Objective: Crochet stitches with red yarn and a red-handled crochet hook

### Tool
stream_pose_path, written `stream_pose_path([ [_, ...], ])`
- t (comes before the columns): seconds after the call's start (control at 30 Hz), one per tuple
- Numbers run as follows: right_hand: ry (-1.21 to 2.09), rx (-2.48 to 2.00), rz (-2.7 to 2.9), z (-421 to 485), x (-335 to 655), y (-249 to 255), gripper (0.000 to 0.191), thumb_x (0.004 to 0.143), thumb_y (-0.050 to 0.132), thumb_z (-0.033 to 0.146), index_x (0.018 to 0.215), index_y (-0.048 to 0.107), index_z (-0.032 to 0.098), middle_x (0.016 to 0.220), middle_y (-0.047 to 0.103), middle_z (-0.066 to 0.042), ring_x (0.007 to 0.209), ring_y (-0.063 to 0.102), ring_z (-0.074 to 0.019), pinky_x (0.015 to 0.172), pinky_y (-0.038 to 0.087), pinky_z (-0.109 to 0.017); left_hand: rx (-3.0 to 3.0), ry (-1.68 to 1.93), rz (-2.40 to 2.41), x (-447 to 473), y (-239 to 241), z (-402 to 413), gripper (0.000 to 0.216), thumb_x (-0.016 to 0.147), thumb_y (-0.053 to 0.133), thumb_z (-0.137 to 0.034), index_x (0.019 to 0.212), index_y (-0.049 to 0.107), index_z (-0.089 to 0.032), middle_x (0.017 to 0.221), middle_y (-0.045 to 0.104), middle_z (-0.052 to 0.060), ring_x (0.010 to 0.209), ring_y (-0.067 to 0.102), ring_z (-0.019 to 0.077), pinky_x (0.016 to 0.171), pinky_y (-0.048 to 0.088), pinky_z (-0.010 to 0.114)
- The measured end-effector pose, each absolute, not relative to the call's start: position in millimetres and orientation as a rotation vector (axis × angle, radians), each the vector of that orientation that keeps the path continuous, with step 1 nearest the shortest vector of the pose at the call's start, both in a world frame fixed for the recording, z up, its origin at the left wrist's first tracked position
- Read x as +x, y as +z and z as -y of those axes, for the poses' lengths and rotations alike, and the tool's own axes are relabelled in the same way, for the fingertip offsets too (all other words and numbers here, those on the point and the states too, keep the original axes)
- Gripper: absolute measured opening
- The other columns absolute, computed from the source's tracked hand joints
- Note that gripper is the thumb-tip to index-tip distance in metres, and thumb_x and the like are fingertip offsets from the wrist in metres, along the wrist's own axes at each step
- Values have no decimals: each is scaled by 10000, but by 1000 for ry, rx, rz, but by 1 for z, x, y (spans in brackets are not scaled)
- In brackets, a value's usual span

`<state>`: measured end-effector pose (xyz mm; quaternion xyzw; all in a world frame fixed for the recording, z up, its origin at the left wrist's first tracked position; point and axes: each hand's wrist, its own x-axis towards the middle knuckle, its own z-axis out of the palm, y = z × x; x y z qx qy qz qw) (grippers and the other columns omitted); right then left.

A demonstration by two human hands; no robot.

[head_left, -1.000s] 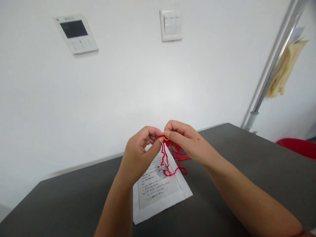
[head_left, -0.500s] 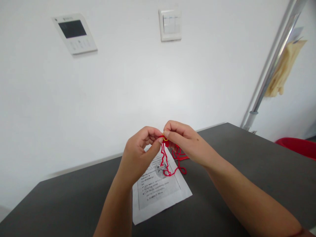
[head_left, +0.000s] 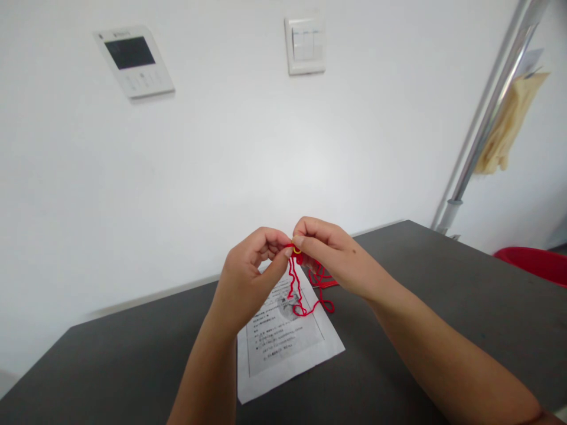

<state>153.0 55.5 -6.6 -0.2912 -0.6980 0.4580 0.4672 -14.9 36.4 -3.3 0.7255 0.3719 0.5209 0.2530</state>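
Red yarn (head_left: 298, 289) hangs in loose strands beneath my fingertips and trails over the printed sheet. My left hand (head_left: 252, 262) pinches the yarn between thumb and forefinger. Close against it, the thumb and forefinger of my right hand (head_left: 330, 251) are closed on a small yellow loop (head_left: 297, 250), which looks like a stitch marker and passes at the red yarn. Just how the loop joins the yarn is too small to tell. More red yarn (head_left: 321, 274) lies in a tangle behind my right hand, partly hidden by it.
A printed paper sheet (head_left: 290, 354) lies on the dark grey table (head_left: 133, 360) under my hands. The white wall (head_left: 221, 147) rises at the table's back edge. To the right are a metal pole (head_left: 487, 118) and a red rounded object (head_left: 531, 262).
Hardly anything differs. Both hands keep their pinch at the same spot, and the small red piece by the yellow loop has shifted slightly.
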Motion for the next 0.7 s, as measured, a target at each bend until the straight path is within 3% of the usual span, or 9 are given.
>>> stream_pose_path([
  [0.7,1119,-705,1722,-55,153,-5,197,900,515,318,738,473,215,607,406,67,533,329,-89,471,256,-210,1984,1413,-1011,-15,-3,-37,53,856,636,-161,879,657,-204,694,641,-51,640,596,94,599,472,211],
])
